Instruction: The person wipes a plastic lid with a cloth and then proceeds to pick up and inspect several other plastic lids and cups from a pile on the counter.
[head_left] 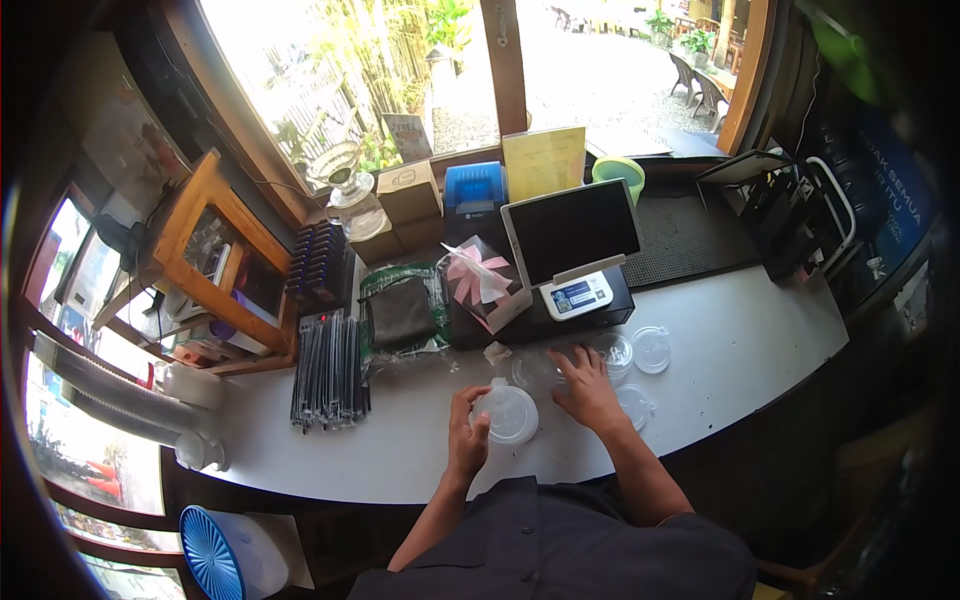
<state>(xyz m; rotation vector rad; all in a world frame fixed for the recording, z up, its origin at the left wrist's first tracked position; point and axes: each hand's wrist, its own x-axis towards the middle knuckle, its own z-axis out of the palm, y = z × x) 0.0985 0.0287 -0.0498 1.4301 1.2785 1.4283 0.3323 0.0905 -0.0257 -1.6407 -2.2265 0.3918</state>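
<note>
My left hand [468,432] is closed on the edge of a round translucent plastic lid [514,416], or a small stack of them, just above the white counter [400,460]. A small tab sticks up from its far edge. My right hand [588,388] reaches over the counter with its fingers apart, touching or just above some clear plastic [530,370] whose shape is hard to make out. Beside that hand lie more clear lids: one by the fingers [617,352], a flat lid [651,350] farther right, and another lid [634,408] partly behind my wrist.
Behind my hands stand a tablet [570,232] on a black box and a box with a pink ribbon [475,275]. Wrapped black straws [330,375] and a green-edged packet [400,312] lie left. A dark mat [695,235] lies back right.
</note>
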